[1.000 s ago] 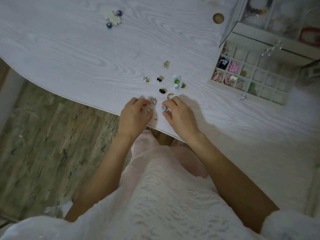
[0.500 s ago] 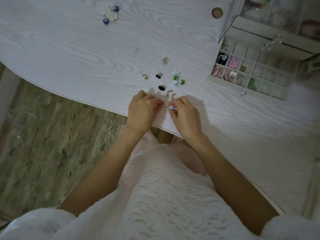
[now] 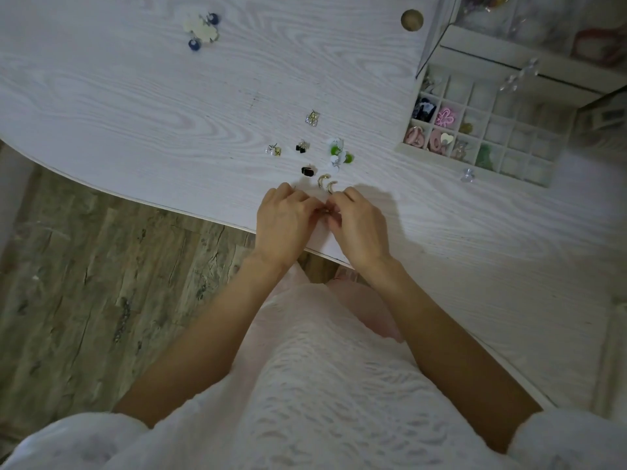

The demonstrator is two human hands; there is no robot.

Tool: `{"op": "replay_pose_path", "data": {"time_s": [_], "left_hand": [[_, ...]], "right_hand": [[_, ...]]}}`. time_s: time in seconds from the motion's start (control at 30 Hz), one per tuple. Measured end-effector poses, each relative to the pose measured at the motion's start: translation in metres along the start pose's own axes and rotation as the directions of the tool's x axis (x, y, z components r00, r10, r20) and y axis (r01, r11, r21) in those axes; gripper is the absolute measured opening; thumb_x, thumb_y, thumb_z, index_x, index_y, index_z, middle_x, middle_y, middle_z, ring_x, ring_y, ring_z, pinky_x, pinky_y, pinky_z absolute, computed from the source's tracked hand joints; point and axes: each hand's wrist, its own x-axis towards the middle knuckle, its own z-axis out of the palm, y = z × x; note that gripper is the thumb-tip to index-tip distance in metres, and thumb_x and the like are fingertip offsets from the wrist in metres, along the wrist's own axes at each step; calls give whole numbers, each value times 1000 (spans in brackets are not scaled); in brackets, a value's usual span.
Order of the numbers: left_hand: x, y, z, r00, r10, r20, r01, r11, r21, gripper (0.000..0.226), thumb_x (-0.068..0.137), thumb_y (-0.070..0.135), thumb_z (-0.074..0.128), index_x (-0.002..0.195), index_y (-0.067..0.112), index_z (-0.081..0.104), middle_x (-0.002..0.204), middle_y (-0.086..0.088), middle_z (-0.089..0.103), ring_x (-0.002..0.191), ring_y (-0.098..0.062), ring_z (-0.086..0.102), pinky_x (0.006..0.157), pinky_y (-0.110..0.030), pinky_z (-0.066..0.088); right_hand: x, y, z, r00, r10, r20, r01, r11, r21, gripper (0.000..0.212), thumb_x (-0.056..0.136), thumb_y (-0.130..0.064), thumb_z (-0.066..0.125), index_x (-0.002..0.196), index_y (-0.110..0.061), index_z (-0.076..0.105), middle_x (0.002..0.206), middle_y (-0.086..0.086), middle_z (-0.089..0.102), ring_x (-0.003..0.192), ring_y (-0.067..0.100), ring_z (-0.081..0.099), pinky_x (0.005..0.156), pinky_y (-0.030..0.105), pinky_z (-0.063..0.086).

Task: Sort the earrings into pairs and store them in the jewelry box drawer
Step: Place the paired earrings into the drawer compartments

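Observation:
My left hand (image 3: 284,221) and my right hand (image 3: 359,222) meet at the white table's near edge, fingertips together, pinching a small silver earring (image 3: 325,210) between them. Just beyond the fingers lie two gold hoop earrings (image 3: 326,184). Farther out are a black earring (image 3: 307,170), a black pair (image 3: 301,146), a pearl-and-gold stud pair (image 3: 273,150), green-and-white earrings (image 3: 339,154) and a clear gold one (image 3: 312,117). The open jewelry box drawer (image 3: 475,164) at right has a grid of compartments, several holding pink, black and green earrings.
A cream flower piece with blue beads (image 3: 202,28) lies at the table's far left. A round brown knob (image 3: 412,19) sits near the clear jewelry box (image 3: 529,32). The drawer's crystal knob (image 3: 467,174) juts forward. Wood floor (image 3: 84,266) lies left of the table edge.
My hands have come together from slightly apart and now pinch the small earring jointly. The second gold hoop has appeared beside the first, beyond my fingers.

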Motion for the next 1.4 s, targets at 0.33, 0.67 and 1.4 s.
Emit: {"op": "replay_pose_path", "data": {"time_s": [0.33,0.67,1.4], "left_hand": [[48,77,-12,994,50,100,8,860,-511,20,84,27,59,100,27,72,75,-1,73,64,-19,66,57,-27,51],[180,177,32,980,52,190,47,874,-483,17,84,34,63,97,27,71,91,-2,73,84,-21,66,70,-36,54],[71,15,-34,997,-68,40,77,945,-319,17,86,21,60,101,21,68,91,4,71,88,-22,61,69,-30,48]], "right_hand": [[-22,56,-71,918,356,-173,-203,798,568,8,82,-6,67,88,-11,65,76,-6,66,74,6,65,68,25,55],[46,162,-142,835,456,-307,-304,848,434,14,86,-2,58,97,0,66,87,12,69,76,25,67,72,37,57],[25,61,-79,984,-56,-170,54,998,-11,21,85,-7,59,104,-10,67,100,8,66,97,26,60,74,33,50]]}}
